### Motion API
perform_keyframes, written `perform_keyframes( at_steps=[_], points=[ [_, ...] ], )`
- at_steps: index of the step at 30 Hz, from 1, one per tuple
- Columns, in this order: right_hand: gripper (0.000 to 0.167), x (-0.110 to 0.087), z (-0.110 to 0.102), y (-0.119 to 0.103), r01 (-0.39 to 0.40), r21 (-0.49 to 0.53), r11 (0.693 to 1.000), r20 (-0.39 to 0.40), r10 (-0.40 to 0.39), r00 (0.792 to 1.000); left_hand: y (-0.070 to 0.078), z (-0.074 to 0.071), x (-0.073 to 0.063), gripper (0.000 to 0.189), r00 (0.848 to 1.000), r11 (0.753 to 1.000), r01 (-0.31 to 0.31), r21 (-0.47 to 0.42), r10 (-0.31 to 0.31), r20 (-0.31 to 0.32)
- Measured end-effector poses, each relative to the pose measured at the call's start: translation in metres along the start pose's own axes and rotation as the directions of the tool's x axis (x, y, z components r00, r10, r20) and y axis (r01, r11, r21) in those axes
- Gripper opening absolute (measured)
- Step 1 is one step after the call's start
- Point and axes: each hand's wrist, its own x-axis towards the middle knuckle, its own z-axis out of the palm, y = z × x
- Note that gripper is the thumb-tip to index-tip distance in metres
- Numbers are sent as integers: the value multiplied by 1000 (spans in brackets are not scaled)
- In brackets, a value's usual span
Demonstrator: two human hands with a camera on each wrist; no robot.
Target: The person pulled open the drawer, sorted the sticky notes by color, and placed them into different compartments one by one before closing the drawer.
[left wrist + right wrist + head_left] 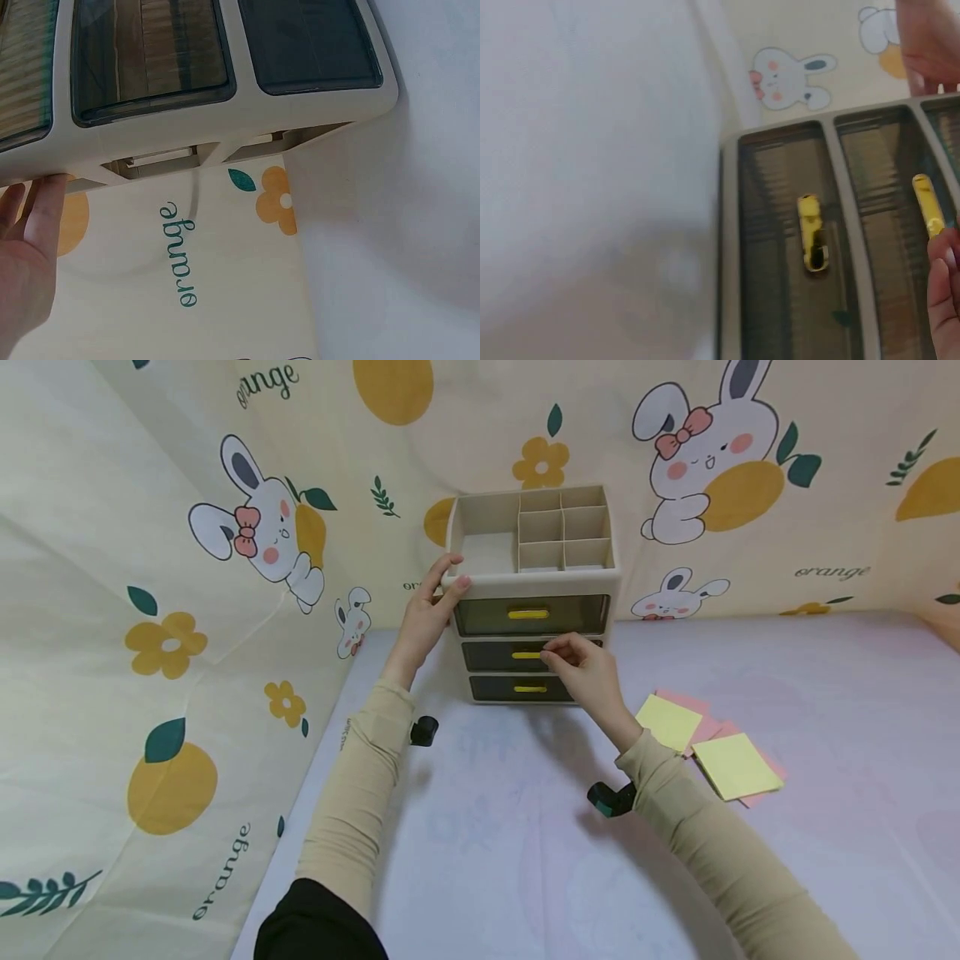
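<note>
A cream desk organizer (536,580) stands against the patterned backdrop, with open compartments on top and three dark, see-through drawers with yellow handles, all closed. My left hand (426,622) rests on its upper left corner; in the left wrist view, the straight fingers (46,214) lie against the organizer's side. With curled fingers, my right hand (588,672) pinches the right end of the middle drawer's yellow handle (527,655). The right wrist view shows those fingertips at the end of that handle (928,204), near the frame edge. The bottom drawer's handle (812,232) lies beside it.
Yellow and pink sticky notes (738,766) lie in overlapping piles on the pale table (480,860), right of the organizer, close to my right forearm. Dark wrist-camera pieces stick out beside both sleeves. A rabbit-and-orange backdrop (480,443) rises behind and at the left.
</note>
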Motion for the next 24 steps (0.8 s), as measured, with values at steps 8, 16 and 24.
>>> perform_keyframes(
  at_steps=[8,16,24],
  points=[
    [18,-3,7,11,-28,48,998,10,28,1000,7,0,-6,43,1000,1000,-2,16,2,-3],
    [19,-6,5,-11,-65,160,985,-7,67,998,7,-1,-5,44,1000,1000,-10,-3,10,0],
    [18,-9,6,-13,-61,163,985,-12,64,998,7,-1,-6,45,1000,1000,-15,-13,15,6]
  ],
)
